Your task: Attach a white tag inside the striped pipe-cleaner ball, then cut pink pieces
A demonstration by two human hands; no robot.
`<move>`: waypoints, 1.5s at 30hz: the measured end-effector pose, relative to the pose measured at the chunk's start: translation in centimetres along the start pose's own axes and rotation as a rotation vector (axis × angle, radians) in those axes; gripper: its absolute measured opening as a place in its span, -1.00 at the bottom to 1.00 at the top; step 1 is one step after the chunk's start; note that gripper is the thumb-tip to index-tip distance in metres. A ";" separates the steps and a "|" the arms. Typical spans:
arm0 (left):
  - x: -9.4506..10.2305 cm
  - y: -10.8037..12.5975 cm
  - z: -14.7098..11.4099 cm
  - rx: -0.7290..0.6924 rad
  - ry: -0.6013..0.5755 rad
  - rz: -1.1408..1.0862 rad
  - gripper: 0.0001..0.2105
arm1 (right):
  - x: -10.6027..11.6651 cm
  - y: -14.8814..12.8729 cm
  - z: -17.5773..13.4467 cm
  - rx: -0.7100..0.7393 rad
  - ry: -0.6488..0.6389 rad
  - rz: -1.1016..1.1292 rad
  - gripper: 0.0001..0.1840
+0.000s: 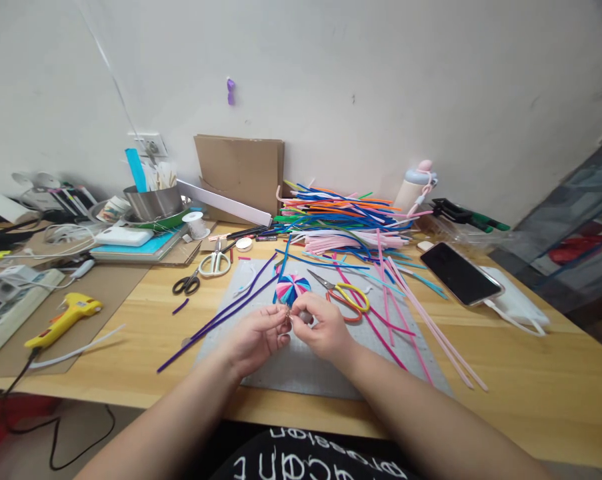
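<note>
Both hands meet over the grey cutting mat [265, 370], fingertips nearly touching. My left hand [261, 337] pinches something small and brownish between thumb and forefinger, too small to name. My right hand [323, 327] is also closed in a pinch at the same small thing, its fingers curled. Just beyond the fingertips lies a round striped piece [293, 289] in pink, blue and white, partly hidden by the hands. Scissors with yellow and orange handles [353, 298] rest right of it. Purple pipe cleaners [221, 317] lie to the left, magenta ones [375, 323] to the right.
A heap of coloured pipe cleaners [341, 217] fills the back of the table. On the left are a yellow glue gun [65, 320], black scissors [187, 285] and white scissors [215, 263]. A phone [461, 273] and a bottle [417, 187] stand or lie right.
</note>
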State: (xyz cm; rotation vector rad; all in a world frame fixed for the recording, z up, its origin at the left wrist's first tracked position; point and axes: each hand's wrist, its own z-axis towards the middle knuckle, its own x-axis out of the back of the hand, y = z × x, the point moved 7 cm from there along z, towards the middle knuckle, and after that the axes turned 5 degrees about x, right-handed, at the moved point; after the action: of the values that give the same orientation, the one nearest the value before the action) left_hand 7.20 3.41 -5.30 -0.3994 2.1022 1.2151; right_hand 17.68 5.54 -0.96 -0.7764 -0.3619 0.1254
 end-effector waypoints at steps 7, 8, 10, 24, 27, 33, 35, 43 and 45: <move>0.2 0.0 0.1 -0.001 0.063 -0.038 -0.89 | -0.1 0.7 0.0 -0.129 0.014 0.060 -0.93; 0.2 0.0 0.1 0.004 0.078 -0.042 -0.89 | -0.2 0.9 0.0 -0.149 0.013 0.074 -0.94; 0.4 -0.1 0.1 0.022 0.106 -0.045 -0.92 | -0.3 1.5 0.0 -0.188 0.001 0.111 -0.94; 1.9 1.5 -0.4 -0.060 0.246 -0.035 -0.97 | -1.8 4.4 -0.6 -0.359 -0.013 0.415 -0.76; 2.2 1.4 -0.4 -0.051 0.242 -0.067 -0.98 | -2.0 4.9 -0.9 -0.362 -0.021 0.401 -0.75; 2.8 1.2 -0.4 -0.040 0.247 -0.124 -0.98 | -2.2 5.1 -1.2 -0.342 -0.056 0.367 -0.64; 2.9 1.1 -0.4 -0.038 0.249 -0.134 -0.99 | -2.2 5.0 -1.2 -0.345 -0.059 0.357 -0.65; 3.1 1.1 -0.4 -0.029 0.267 -0.136 -0.97 | -2.1 4.9 -1.2 -0.344 -0.053 0.334 -0.70; 3.2 1.3 -0.5 -0.034 0.271 -0.121 -0.95 | -2.1 5.0 -1.1 -0.343 -0.047 0.340 -0.70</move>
State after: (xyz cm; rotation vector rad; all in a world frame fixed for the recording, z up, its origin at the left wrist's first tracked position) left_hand 4.00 3.88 -6.46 -0.7319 2.2478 1.1815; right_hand 16.24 7.82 -5.82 -1.1732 -0.2965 0.4084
